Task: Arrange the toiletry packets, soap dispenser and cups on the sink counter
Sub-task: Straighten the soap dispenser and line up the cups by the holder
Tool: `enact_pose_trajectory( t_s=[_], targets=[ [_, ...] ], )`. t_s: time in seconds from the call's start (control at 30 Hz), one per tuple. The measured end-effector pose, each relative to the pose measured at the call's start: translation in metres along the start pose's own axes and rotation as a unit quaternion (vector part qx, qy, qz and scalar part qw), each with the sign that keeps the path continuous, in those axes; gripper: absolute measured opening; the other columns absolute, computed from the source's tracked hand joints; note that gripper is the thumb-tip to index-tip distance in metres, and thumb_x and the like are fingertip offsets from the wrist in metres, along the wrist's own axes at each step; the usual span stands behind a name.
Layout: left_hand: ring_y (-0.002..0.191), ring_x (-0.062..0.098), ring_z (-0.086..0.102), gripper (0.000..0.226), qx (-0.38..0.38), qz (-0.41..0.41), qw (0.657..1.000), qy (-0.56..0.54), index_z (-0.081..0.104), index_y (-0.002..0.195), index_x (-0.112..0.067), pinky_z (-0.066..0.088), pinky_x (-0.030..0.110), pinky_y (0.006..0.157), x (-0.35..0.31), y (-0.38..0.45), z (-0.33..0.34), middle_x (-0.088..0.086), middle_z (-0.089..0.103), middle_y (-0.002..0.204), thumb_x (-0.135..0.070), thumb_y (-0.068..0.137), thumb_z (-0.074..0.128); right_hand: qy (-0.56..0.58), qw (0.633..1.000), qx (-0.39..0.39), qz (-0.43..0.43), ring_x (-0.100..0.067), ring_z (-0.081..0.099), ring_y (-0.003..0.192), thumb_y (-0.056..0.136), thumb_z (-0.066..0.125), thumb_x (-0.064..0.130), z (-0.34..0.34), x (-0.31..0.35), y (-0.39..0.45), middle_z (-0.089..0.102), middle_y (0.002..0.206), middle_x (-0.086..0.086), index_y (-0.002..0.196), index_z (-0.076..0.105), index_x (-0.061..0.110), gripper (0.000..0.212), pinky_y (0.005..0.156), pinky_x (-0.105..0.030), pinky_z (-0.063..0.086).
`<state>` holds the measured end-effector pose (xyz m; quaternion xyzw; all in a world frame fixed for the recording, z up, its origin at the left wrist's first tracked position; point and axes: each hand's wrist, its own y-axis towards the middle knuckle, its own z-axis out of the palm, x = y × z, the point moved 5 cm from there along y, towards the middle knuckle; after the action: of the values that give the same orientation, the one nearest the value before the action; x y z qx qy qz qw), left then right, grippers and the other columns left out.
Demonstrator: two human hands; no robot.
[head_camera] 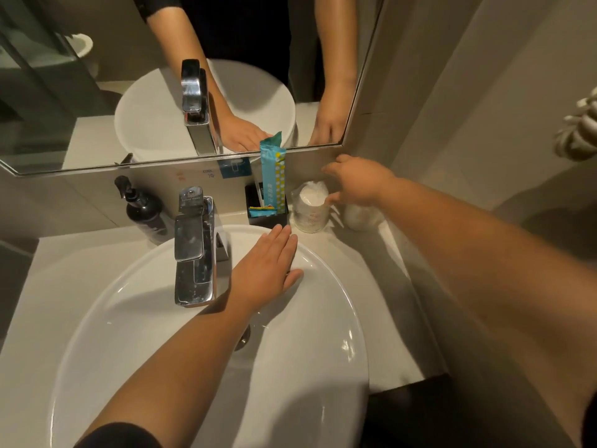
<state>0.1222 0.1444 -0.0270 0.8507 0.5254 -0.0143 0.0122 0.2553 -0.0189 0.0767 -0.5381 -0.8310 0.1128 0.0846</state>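
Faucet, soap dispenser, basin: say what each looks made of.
Faucet: polished chrome-look metal, judging by its mirror-like reflections, dulled by pale spotting. Soap dispenser: dark glossy bottle, plastic or glass, not clear which, with a black pump head. Basin: white glazed ceramic by its look, smooth with bright highlights along the rim.

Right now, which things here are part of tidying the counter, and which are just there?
Part of the job:
tall teal packet
black holder with small packets
black soap dispenser
wrapped cup, touched by the right hand
second cup

Just there:
tap
basin, under the flat left hand
mirror
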Motion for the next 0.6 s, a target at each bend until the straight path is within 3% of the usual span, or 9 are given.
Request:
enact_pose_trajectory(
  t_s=[0.2,0.37,0.6],
  targets=[
    [0.144,0.031,0.024,0.068,0.011,-0.005,1.0,-0.005,0.032,0.148,-0.006,0.011,0.037,0.114,-0.001,0.0,-0.004,0.015,0.029,0.155,-0.052,0.097,0.038,-0.058,0.995,-0.017,0.075,-0.037,0.056,0.112,0.09,0.061,0.042,-0.024,-0.047,-0.029,0.058,0.12,-0.019,0.123,0.055,0.007,0.048,0.085,-0.04,0.047],
    [0.138,0.035,0.036,0.07,0.025,-0.001,1.0,-0.001,0.043,0.14,-0.001,0.028,0.045,0.112,0.001,0.001,0.003,0.019,0.042,0.147,-0.052,0.094,0.032,-0.045,0.989,0.054,0.128,-0.034,0.057,0.116,0.087,0.065,0.041,0.004,-0.058,-0.027,0.06,0.125,-0.014,0.129,0.05,0.009,0.056,0.085,-0.038,0.048],
    [0.141,0.033,0.033,0.071,0.005,-0.005,1.0,0.004,0.039,0.144,-0.004,0.021,0.042,0.113,0.001,0.001,0.003,0.016,0.037,0.151,-0.055,0.094,0.029,-0.033,0.983,0.101,0.15,-0.033,0.056,0.12,0.085,0.07,0.036,0.034,-0.062,-0.008,0.058,0.132,-0.012,0.133,0.048,0.009,0.059,0.092,-0.038,0.048]
  ],
)
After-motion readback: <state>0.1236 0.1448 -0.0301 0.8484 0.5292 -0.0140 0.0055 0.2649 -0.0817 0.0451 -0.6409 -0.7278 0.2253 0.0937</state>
